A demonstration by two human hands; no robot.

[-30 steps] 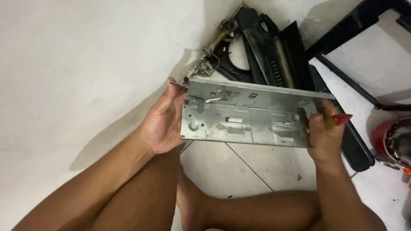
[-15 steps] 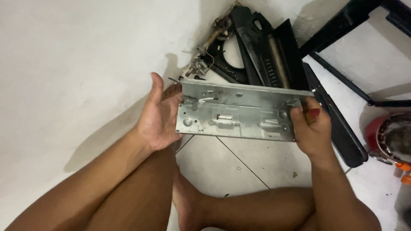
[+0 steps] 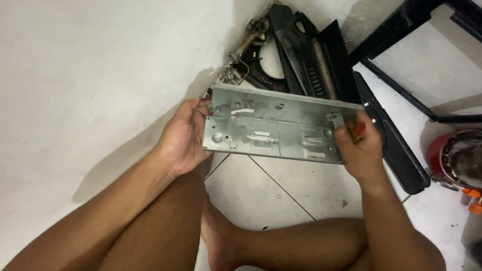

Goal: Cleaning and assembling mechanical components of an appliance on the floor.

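I'm gripping the sheet-metal panel (image 3: pixel 273 125) w/ left hand (image 3: pixel 183 138) closed at 9 o'clock end, right hand (image 3: pixel 359 150) pinching 3 o'clock end; prob light, stiff, sharp-edged.

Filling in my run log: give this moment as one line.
left hand: grips metal panel left end | right hand: grips right end, small red thing at fingers | panel: held above tiled floor

head view: one camera | looking steeply down from the person's head | sitting close over both hands and the white tiled floor (image 3: pixel 281 185)
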